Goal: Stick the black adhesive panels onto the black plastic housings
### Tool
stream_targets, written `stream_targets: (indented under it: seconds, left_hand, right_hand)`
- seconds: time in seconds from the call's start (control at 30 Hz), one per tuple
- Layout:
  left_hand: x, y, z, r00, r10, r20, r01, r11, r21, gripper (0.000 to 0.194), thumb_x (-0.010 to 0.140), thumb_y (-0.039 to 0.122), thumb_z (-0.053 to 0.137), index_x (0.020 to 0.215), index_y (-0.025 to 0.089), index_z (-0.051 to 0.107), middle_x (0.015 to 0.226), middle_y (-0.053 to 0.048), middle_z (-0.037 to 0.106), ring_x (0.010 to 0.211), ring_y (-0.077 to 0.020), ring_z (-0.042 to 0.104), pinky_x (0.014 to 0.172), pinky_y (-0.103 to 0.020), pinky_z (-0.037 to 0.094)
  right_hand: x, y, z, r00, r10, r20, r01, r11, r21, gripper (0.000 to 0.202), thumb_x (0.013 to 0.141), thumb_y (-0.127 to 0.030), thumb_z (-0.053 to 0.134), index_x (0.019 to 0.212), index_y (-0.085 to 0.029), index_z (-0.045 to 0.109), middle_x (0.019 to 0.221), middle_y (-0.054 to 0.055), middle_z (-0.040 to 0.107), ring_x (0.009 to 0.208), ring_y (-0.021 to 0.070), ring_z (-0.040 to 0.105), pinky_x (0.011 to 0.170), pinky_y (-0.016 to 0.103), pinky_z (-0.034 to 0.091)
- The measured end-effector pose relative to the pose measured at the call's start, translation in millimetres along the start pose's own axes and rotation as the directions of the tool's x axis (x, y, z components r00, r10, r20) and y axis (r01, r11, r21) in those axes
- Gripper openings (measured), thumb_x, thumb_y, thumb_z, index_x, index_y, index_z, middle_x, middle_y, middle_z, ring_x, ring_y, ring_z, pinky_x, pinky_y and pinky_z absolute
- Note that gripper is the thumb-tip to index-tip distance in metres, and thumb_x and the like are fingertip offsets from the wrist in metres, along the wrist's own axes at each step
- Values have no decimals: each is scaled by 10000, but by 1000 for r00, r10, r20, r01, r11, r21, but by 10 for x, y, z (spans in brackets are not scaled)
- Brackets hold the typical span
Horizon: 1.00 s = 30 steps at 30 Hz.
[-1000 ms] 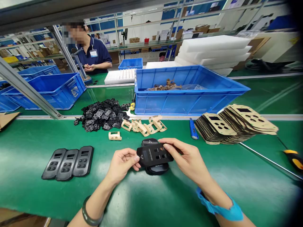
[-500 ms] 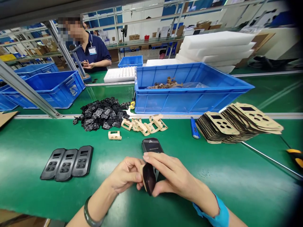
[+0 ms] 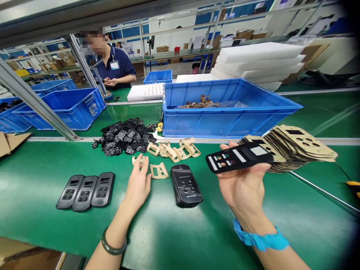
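Dark, rounded left-wrist bangle (image 3: 111, 249) and crinkled, bright-blue right-wrist band (image 3: 261, 239).

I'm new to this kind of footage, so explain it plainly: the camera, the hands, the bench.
There's no machine: these are a person's bare hands, filmed by a camera worn on the head, looking forward and down. The right hand holds a black panel. The left hand is beside a tan cut-out; I can't tell whether it touches anything. On the green bench are stacked black panels, three dark casings and a heap of small black parts.
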State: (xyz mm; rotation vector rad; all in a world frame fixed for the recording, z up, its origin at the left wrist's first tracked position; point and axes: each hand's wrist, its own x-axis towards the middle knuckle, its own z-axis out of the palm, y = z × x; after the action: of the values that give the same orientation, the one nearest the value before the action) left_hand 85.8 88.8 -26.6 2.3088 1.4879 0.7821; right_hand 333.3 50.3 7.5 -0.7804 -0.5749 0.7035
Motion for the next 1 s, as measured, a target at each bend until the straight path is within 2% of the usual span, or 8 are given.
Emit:
stream_targets:
  seconds: [0.17, 0.27, 0.37, 0.53, 0.7, 0.77, 0.87, 1.0]
  left_hand:
    - [-287, -299, -458, 974, -217, -72, 208, 713, 670, 548, 871, 336, 536, 1279, -27, 492, 1370, -333, 391, 1245, -466, 392, 964, -581, 385]
    - [-580, -494, -590, 933, -344, -108, 287, 528, 799, 592, 849, 441, 564, 1269, 24, 539, 1355, -350, 402, 1256, -537, 340, 913, -672, 348]
    - [-813, -559, -571, 937, -346, -43, 249, 578, 777, 479, 880, 333, 531, 1324, 151, 520, 1286, -270, 507, 1270, -485, 371, 950, -649, 330]
    - [-869, -297, -512, 957, -290, 16, 264, 891, 369, 686, 834, 314, 552, 1456, 198, 287, 1146, -140, 546, 1058, -309, 573, 904, -489, 465]
    - [-559, 60, -459, 963, -268, -37, 259, 952, -162, 830, 717, 387, 696, 1442, 277, 308, 1216, -90, 473, 1127, -277, 534, 962, -442, 445]
    - [-385, 194, -421, 968, -251, 26, 234, 854, -465, 747, 738, 386, 694, 1408, 275, 383, 1270, -81, 499, 1217, -265, 482, 1044, -407, 375]
    - [-137, 400, -349, 948, -258, 185, 293, 487, -822, 570, 821, 363, 631, 1350, 224, 473, 1266, -90, 580, 1233, -238, 490, 1048, -354, 370]
    - [71, 626, -215, 906, -250, 342, 380, 123, -917, 486, 732, 267, 741, 1185, 153, 604, 1159, -102, 659, 1120, -232, 577, 951, -311, 450]
  right_hand:
    - [-112, 73, -33, 992, 108, 69, -106, 994, -29, 580, 712, -688, 638, 1087, -249, 690, 1126, 70, 664, 679, 160, 630, 449, 220, 489]
    - [-136, 95, -43, 987, 136, 87, -135, 991, -24, 578, 716, -692, 631, 1077, -245, 693, 1119, 61, 674, 924, 198, 641, 644, 232, 556]
    - [-147, 114, -41, 985, 147, 85, -146, 989, -21, 573, 715, -694, 630, 1061, -243, 699, 1120, 53, 673, 1024, 199, 611, 736, 229, 551]
    - [-174, 79, -18, 969, 222, 107, -224, 975, 6, 635, 665, -723, 647, 1062, -230, 695, 1003, 52, 685, 831, 190, 630, 647, 246, 557]
    - [-224, -22, 31, 932, 312, 182, -328, 943, 60, 685, 634, -725, 670, 1150, -277, 634, 882, 26, 660, 714, 179, 589, 569, 253, 544]
    - [-240, -48, 49, 924, 323, 203, -343, 937, 71, 680, 643, -729, 660, 1171, -305, 608, 858, 12, 642, 715, 160, 575, 572, 225, 530]
    - [-252, -65, 57, 899, 369, 237, -398, 914, 83, 671, 659, -741, 632, 1190, -334, 582, 842, 0, 616, 698, 139, 558, 572, 204, 515]
    - [-243, -77, 55, 858, 436, 272, -477, 873, 103, 661, 698, -751, 585, 1212, -335, 568, 827, 7, 595, 657, 125, 528, 550, 196, 499]
